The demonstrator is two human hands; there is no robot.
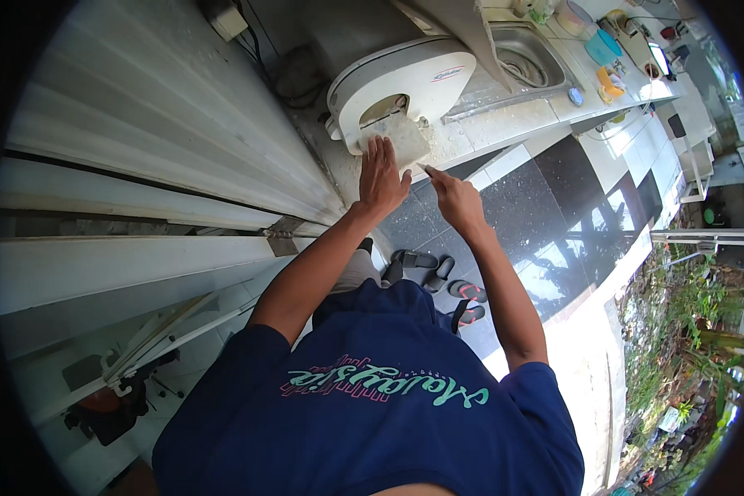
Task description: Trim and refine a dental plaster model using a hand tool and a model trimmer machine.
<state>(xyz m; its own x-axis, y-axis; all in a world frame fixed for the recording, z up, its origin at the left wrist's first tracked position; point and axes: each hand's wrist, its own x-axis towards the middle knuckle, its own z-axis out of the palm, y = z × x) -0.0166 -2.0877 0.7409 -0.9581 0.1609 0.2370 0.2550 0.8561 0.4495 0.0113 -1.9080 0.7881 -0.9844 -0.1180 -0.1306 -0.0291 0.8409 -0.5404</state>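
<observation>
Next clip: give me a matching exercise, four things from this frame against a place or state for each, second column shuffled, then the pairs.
Things:
1. left hand
2. right hand
3. sandals
4. coiled hose

Places or states:
A. lying in the steel sink
B. flat, palm down, on the grey slab at the white appliance
C. on the dark tiled floor
D. finger pointing at the counter edge, beside the slab

Pairs: 1-B, 2-D, 3-C, 4-A

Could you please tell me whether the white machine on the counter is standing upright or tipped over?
Tipped over. The rounded white plastic machine lies on its side on the pale counter, its underside opening facing the person, whose left hand lies flat on it.
</observation>
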